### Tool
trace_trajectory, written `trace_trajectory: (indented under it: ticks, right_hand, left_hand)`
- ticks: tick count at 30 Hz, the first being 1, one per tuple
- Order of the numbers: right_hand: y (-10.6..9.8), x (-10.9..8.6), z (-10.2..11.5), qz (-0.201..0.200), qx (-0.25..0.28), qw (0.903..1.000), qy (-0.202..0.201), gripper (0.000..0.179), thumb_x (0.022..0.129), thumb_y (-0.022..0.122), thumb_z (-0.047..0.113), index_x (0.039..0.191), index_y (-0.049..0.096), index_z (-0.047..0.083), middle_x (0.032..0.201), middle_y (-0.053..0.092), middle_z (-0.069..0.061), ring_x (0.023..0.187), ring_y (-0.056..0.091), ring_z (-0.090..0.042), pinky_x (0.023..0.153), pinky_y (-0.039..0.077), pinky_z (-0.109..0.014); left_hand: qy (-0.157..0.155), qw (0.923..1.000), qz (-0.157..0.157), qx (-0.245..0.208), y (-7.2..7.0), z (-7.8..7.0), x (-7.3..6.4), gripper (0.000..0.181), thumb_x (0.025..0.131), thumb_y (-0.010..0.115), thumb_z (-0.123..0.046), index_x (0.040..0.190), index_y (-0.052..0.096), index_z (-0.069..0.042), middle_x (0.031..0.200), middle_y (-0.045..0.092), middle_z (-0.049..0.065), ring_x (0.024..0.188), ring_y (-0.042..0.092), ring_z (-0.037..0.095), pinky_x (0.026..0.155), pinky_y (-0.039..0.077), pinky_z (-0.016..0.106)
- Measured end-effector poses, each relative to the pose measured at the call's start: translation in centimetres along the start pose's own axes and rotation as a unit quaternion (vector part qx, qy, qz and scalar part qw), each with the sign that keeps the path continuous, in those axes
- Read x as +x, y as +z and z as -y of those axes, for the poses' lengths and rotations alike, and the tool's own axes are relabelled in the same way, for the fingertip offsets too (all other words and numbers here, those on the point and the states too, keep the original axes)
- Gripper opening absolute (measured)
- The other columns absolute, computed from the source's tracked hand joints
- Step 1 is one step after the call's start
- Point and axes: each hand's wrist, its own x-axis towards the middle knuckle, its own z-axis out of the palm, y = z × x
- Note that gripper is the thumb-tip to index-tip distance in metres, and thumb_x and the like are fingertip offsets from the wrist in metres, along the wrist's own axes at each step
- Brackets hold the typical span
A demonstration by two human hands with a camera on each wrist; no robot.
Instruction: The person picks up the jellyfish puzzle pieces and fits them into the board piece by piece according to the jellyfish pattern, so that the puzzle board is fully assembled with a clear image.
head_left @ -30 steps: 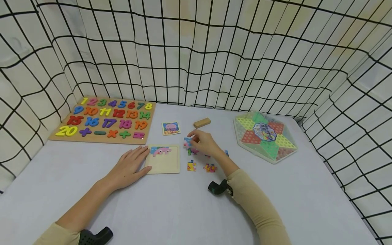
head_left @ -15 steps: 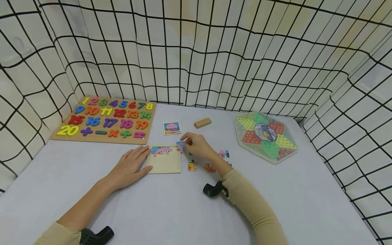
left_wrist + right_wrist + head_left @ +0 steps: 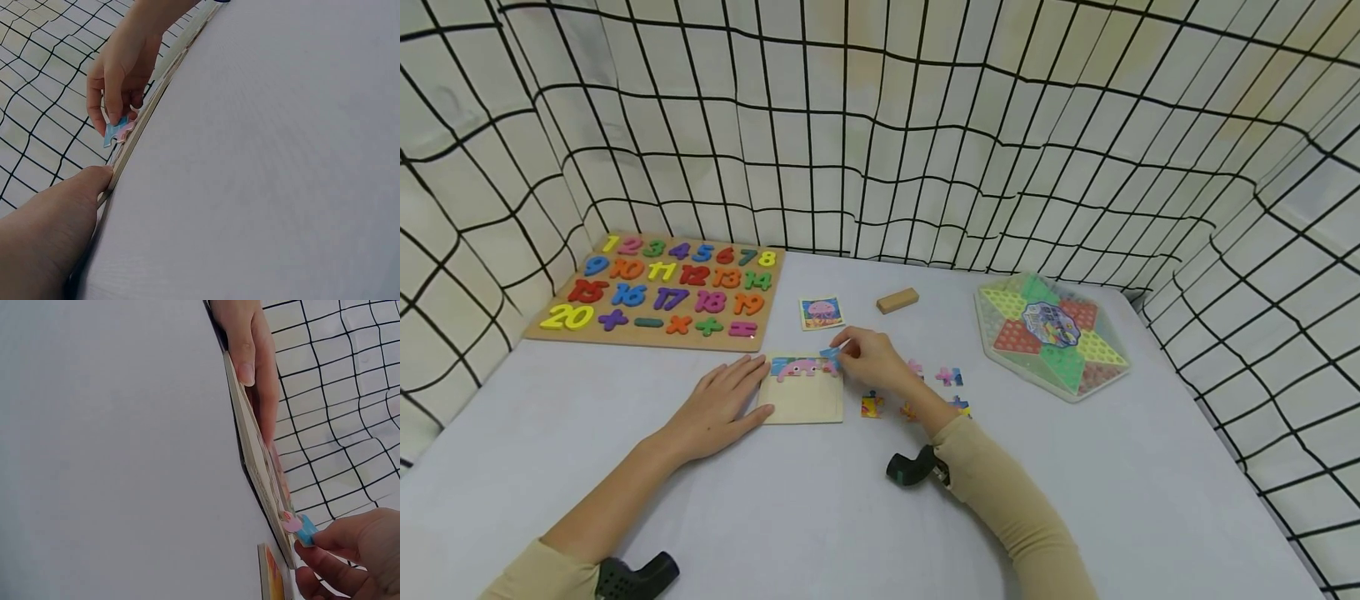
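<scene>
A shallow wooden puzzle tray (image 3: 805, 404) lies on the white table, with joined blue and pink jigsaw pieces (image 3: 796, 368) along its far edge. My left hand (image 3: 718, 408) rests flat along the tray's left side, fingers straight, the thumb on its near left corner. Between thumb and fingers my right hand (image 3: 876, 360) pinches a blue and pink jigsaw piece (image 3: 304, 529), tilted over the tray's far right corner. In the left wrist view that same jigsaw piece (image 3: 117, 131) shows just above the tray's rim. Whether it touches the tray I cannot tell.
Several loose jigsaw pieces (image 3: 872, 406) lie right of the tray, partly behind the right forearm. Beyond stand a small picture card (image 3: 822, 312) and a wooden block (image 3: 897, 301). A number board (image 3: 655, 292) is at left, a hexagonal game box (image 3: 1051, 333) at right, netting (image 3: 880, 150) around.
My right hand has carried the jigsaw piece leftward from among the loose pieces to the tray's far right corner. The left hand has stayed on the tray.
</scene>
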Motion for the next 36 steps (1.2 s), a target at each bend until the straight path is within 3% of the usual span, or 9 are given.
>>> trace_trajectory:
  ticks: [6,17,26,36]
  right_hand:
    - [0.5,0.0,0.3,-0.01,0.012,0.9999,0.003,0.015,0.088,0.058,0.01,0.102,0.062,0.008,0.078,0.062,0.001,0.059,0.05,-0.01,0.048,0.042,-0.019]
    - [1.4,-0.2,1.1,-0.044,-0.041,0.9982,-0.007,0.014,0.085,0.062,0.015,0.096,0.062,0.006,0.071,0.057,0.003,0.053,0.047,-0.006,0.045,0.039,-0.016]
    - [1.5,-0.1,1.2,-0.039,-0.041,0.9984,-0.001,0.017,0.086,0.064,0.021,0.096,0.061,0.008,0.065,0.053,0.003,0.05,0.044,-0.006,0.043,0.036,-0.017]
    - [1.8,0.2,1.0,-0.039,-0.069,0.9966,-0.022,0.018,0.084,0.067,0.024,0.093,0.063,0.009,0.063,0.052,0.004,0.051,0.043,-0.007,0.043,0.034,-0.016]
  left_hand:
    - [0.005,1.0,0.0,0.006,-0.1,0.0,0.0,0.07,0.091,0.052,-0.043,0.139,0.033,0.003,0.145,0.03,0.019,0.135,0.018,0.035,0.107,0.011,0.053]
    - [0.006,1.0,0.002,0.007,-0.2,-0.1,-0.1,0.069,0.091,0.051,-0.044,0.14,0.033,0.002,0.144,0.03,0.019,0.135,0.018,0.035,0.107,0.011,0.053]
    - [0.007,0.9999,-0.005,0.009,-0.2,-0.1,0.0,0.069,0.091,0.051,-0.044,0.139,0.033,0.002,0.145,0.03,0.018,0.135,0.019,0.035,0.107,0.012,0.053]
    - [0.008,0.9999,-0.003,0.011,-0.2,0.0,-0.1,0.069,0.091,0.051,-0.044,0.14,0.033,0.002,0.144,0.03,0.018,0.135,0.019,0.035,0.107,0.012,0.053]
